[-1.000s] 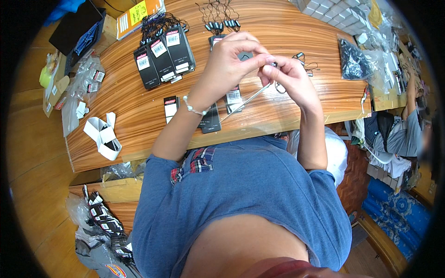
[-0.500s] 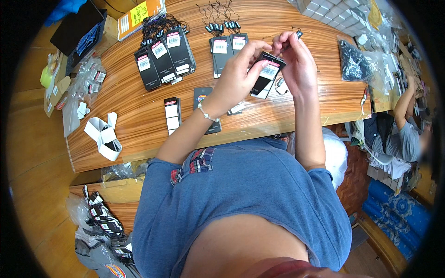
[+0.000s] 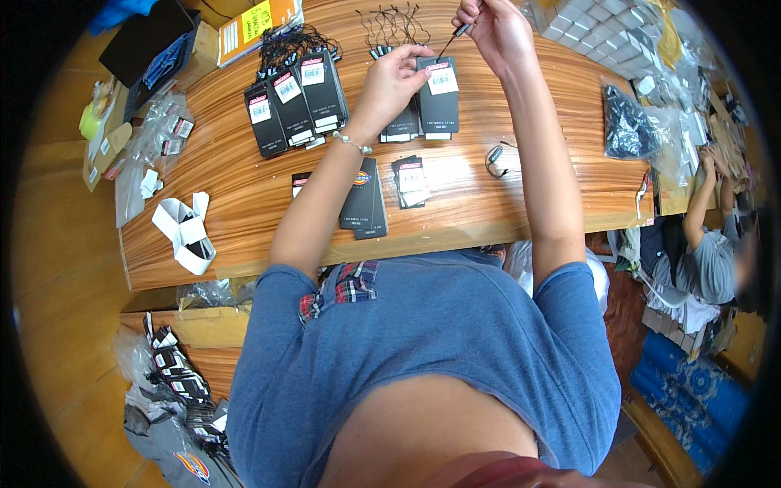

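Observation:
A black hang tag [image 3: 440,104] with a white barcode sticker lies at the right of a small row of finished tags [image 3: 400,128]. My left hand [image 3: 394,88] pinches its upper left edge between thumb and fingers. Beyond it, my right hand [image 3: 503,39] is closed on the tag's black string [image 3: 447,46], pulled up taut near its small dark plastic seal [image 3: 462,30]. Closer to me lie unstrung black tags [image 3: 368,203] and a little pile of cards with white stickers [image 3: 412,179]. One loose string [image 3: 495,157] rests beside my right forearm.
Fanned stacks of strung tags [image 3: 325,93] stand at the left. A coiled white sticker strip [image 3: 192,244] lies near the left edge. A plastic bag of black strings [image 3: 627,122] and rows of small white boxes [image 3: 594,31] are at the right. Another person [image 3: 712,252] works far right.
Both hands have moved away from me. The hang tag they held up together now lies against the row of tags, and my right hand has drawn its string out to the upper right.

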`<state>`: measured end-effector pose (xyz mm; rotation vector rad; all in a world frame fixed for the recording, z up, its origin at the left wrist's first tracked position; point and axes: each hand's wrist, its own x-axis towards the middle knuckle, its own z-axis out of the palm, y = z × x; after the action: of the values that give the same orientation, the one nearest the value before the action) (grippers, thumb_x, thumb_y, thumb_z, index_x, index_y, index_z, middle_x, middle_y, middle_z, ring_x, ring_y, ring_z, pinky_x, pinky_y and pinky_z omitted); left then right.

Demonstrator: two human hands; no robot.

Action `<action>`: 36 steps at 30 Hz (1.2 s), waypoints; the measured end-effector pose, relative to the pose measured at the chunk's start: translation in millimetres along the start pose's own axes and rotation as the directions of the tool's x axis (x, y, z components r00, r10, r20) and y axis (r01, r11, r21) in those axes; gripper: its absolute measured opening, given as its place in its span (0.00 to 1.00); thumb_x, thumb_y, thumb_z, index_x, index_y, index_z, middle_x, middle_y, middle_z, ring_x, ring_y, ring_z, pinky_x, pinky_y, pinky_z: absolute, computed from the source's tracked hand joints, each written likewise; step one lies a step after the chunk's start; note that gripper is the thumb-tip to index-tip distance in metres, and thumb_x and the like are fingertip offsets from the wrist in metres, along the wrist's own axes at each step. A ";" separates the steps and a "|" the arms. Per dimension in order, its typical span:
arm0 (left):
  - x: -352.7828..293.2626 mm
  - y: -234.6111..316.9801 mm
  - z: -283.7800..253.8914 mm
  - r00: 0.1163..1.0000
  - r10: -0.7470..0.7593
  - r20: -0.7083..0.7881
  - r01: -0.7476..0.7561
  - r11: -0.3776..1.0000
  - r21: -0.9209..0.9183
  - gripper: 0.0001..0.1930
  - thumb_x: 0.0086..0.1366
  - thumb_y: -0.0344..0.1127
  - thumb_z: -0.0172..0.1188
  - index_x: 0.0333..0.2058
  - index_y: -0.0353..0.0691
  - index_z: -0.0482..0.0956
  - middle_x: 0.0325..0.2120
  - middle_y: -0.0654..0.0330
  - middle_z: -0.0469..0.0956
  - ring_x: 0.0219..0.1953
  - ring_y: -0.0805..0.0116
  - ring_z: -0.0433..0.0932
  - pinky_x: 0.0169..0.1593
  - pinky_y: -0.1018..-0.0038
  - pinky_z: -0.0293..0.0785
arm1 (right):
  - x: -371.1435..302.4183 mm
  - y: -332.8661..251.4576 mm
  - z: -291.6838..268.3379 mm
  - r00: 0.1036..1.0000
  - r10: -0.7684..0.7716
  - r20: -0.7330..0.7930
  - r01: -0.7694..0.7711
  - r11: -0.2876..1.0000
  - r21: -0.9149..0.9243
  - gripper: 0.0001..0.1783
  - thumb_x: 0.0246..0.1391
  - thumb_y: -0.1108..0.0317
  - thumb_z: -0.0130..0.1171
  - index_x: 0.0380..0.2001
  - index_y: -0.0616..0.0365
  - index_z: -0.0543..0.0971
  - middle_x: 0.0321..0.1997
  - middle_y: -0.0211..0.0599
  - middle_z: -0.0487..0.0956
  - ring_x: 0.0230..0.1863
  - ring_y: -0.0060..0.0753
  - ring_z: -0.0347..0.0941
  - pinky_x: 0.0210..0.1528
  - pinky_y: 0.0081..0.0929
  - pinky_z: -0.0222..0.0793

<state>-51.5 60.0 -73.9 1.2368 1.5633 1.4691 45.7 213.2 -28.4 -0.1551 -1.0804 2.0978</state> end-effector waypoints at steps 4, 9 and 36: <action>8.6 -9.8 -0.2 0.997 -0.080 -0.012 0.081 0.996 0.023 0.12 0.55 0.25 0.56 0.40 0.36 0.74 0.24 0.62 0.76 0.30 0.76 0.77 0.32 0.82 0.71 | 26.8 4.9 -7.3 0.997 0.067 0.043 -0.065 0.997 -0.051 0.09 0.58 0.63 0.42 0.25 0.52 0.67 0.15 0.26 0.64 0.18 0.23 0.59 0.24 0.20 0.58; 18.6 -21.2 -2.7 0.999 -0.034 -0.028 0.041 0.950 0.309 0.13 0.54 0.27 0.58 0.41 0.36 0.74 0.27 0.61 0.77 0.32 0.77 0.76 0.33 0.82 0.71 | 49.6 18.1 -9.1 0.974 0.225 0.002 -0.220 0.955 -0.201 0.11 0.57 0.62 0.42 0.24 0.51 0.69 0.16 0.26 0.68 0.18 0.22 0.63 0.23 0.19 0.60; -32.5 27.2 -15.4 0.990 0.139 0.024 -0.123 0.767 0.630 0.21 0.55 0.41 0.58 0.47 0.43 0.71 0.42 0.54 0.68 0.48 0.56 0.63 0.53 0.67 0.60 | 173.5 134.1 -141.3 0.919 0.321 -0.228 -0.328 0.305 -0.894 0.13 0.47 0.63 0.55 0.30 0.62 0.78 0.20 0.35 0.75 0.17 0.24 0.67 0.17 0.23 0.61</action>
<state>-49.2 22.2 -49.4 1.7335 2.1225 1.0512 -93.9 373.8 -179.1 -1.0194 -2.3033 1.4843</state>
